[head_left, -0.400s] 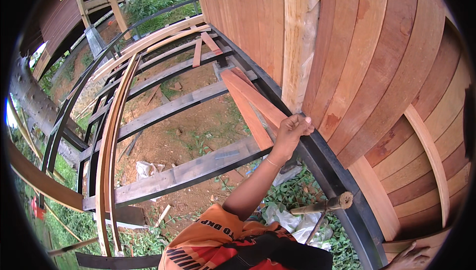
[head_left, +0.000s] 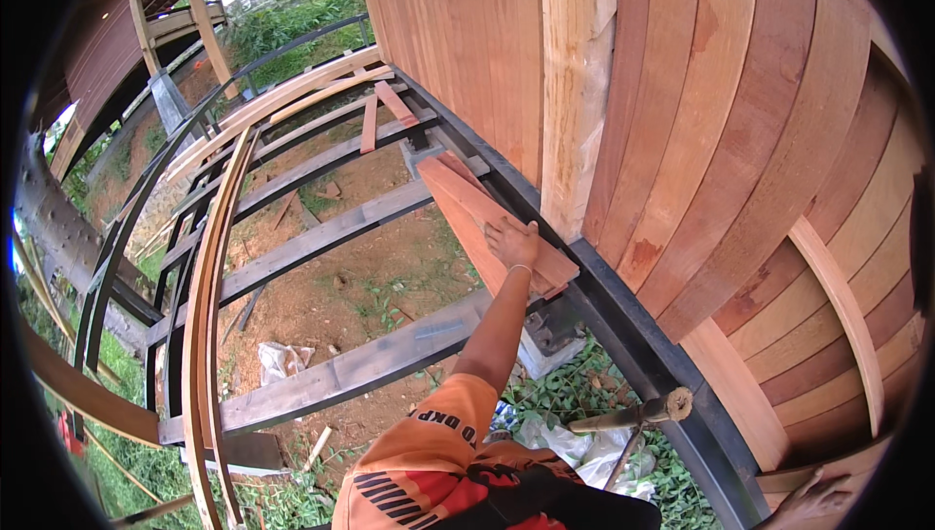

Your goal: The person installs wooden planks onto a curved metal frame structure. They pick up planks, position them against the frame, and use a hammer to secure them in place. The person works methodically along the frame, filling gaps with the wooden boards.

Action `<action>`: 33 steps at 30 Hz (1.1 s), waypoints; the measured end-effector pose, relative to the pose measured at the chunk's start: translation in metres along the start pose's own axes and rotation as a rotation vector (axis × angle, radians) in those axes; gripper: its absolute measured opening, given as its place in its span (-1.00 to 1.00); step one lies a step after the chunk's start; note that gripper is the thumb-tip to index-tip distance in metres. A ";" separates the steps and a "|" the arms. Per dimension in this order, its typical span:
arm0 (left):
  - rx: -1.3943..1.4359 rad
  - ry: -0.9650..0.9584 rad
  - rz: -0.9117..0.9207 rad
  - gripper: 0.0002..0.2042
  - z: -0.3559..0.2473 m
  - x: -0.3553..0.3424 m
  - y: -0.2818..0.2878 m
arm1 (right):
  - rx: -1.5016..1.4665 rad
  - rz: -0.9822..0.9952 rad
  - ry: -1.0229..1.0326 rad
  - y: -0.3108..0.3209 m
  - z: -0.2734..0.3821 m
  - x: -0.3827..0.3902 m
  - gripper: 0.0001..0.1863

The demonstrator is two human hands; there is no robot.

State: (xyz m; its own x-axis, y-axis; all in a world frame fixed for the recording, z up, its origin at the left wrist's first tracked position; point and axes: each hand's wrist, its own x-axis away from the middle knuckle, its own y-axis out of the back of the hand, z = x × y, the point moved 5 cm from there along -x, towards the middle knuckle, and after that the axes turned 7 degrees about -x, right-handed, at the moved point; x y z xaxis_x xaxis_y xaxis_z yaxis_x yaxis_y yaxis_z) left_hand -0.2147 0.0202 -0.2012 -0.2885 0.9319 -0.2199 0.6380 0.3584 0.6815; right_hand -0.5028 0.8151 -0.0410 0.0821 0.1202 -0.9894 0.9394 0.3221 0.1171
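My left hand (head_left: pixel 511 246) lies on the upper face of a reddish-brown board (head_left: pixel 482 207), fingers stretched out and thumb apart. This board overlaps a second reddish board (head_left: pixel 455 220), and both rest across the dark frame beams beside the wall. At the lower right my right hand (head_left: pixel 816 503) touches the edge of a curved wooden plank (head_left: pixel 779 481), its fingers spread and partly in shadow. Vertical wooden wall boards (head_left: pixel 716 121) rise to the right of my left hand.
Grey crossbeams (head_left: pixel 360 359) span soil and weeds. Long thin timber strips (head_left: pixel 216 286) lie across them on the left. A bamboo pole end (head_left: pixel 672 404) juts over the black edge beam (head_left: pixel 672 389), near white plastic sheeting (head_left: pixel 594 452). Short boards (head_left: pixel 370 121) lie farther off.
My left hand has come down from beside the wall, moving left onto the upper board. Its near end now shows beyond my hand. My right hand stays at the lower right.
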 end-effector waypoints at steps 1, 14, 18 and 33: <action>-0.078 0.030 0.036 -0.15 0.002 -0.013 -0.021 | 0.021 -0.008 0.005 -0.003 -0.007 0.004 -0.18; -0.025 0.168 0.057 0.16 0.033 -0.046 -0.060 | 0.020 0.158 -0.049 0.001 0.003 0.011 0.06; 0.255 0.031 -0.043 0.04 0.019 -0.028 -0.045 | -0.041 0.180 -0.099 0.010 -0.005 0.008 0.10; 1.084 -0.739 0.158 0.00 -0.107 0.261 0.245 | -0.136 0.301 -0.362 0.011 -0.003 0.007 -0.15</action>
State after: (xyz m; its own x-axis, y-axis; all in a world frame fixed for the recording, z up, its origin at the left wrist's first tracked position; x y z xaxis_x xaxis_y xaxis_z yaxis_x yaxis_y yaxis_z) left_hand -0.2102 0.3450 -0.0169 0.0757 0.6544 -0.7524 0.9725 -0.2150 -0.0891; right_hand -0.4930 0.8221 -0.0468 0.4761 -0.0996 -0.8737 0.8065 0.4454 0.3887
